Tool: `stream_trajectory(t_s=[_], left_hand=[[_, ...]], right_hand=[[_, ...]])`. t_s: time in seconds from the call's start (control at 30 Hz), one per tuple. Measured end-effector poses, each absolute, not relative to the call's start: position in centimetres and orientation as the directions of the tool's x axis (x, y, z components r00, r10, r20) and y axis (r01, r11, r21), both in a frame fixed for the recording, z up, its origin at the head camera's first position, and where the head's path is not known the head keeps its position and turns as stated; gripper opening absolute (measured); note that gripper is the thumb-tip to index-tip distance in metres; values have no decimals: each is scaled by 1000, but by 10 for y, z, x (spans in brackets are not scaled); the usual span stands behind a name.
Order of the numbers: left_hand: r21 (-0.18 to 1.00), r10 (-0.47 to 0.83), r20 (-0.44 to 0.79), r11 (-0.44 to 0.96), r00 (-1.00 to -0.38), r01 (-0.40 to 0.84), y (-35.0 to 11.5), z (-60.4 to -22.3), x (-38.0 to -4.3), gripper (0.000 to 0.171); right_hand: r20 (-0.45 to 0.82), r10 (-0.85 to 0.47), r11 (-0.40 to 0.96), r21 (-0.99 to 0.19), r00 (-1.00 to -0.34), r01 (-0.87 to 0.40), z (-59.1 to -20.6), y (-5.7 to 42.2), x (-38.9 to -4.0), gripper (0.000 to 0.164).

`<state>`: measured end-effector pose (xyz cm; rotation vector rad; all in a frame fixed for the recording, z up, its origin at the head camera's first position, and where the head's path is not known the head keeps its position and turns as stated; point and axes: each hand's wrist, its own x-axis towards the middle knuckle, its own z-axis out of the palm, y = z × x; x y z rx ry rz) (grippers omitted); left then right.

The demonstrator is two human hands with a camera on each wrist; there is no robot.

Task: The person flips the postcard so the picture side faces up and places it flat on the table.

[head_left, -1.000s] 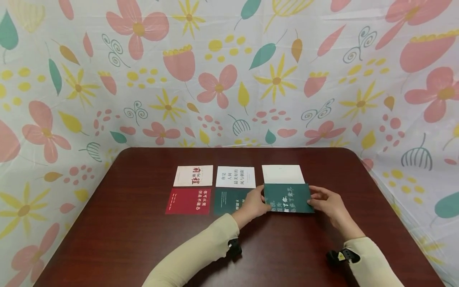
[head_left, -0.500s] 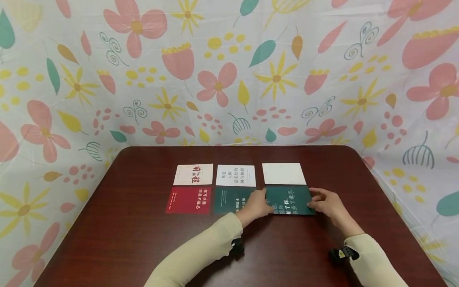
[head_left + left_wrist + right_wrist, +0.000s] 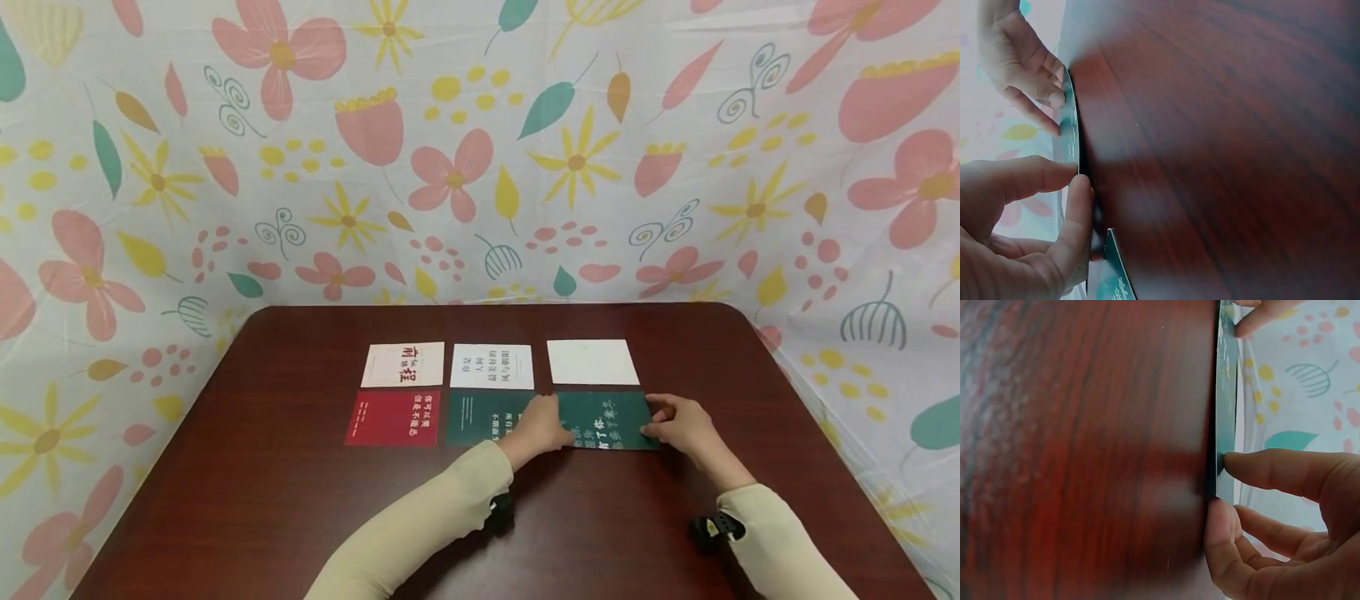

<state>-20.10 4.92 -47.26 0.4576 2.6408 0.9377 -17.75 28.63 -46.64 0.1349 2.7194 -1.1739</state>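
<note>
A dark green card with white lettering lies at the right end of the front row, pinched at both short ends. My left hand grips its left end; in the left wrist view the thumb and a finger meet at the card's edge. At the other end my right hand holds the card, thumb above and a fingertip at its edge in the right wrist view. From the side the card looks slightly bowed above the table. Another green card is partly hidden behind my left hand.
A red card ends the front row on the left. Behind stand three pale cards in a row: one with red characters, one with grey characters, one nearly blank. The dark wooden table meets a floral cloth.
Both hands have drawn the green card slightly toward me and lowered it. It overlapped the blank card's front edge before; now that card shows fully, just behind it.
</note>
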Motion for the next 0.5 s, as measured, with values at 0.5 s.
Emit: stream_trajectory(t_s=[0.5], left_hand=[[657, 366, -167, 734, -916, 173, 50, -468, -198, 71]], right_hand=[[-190, 13, 726, -673, -982, 140, -466, 285, -179, 60]])
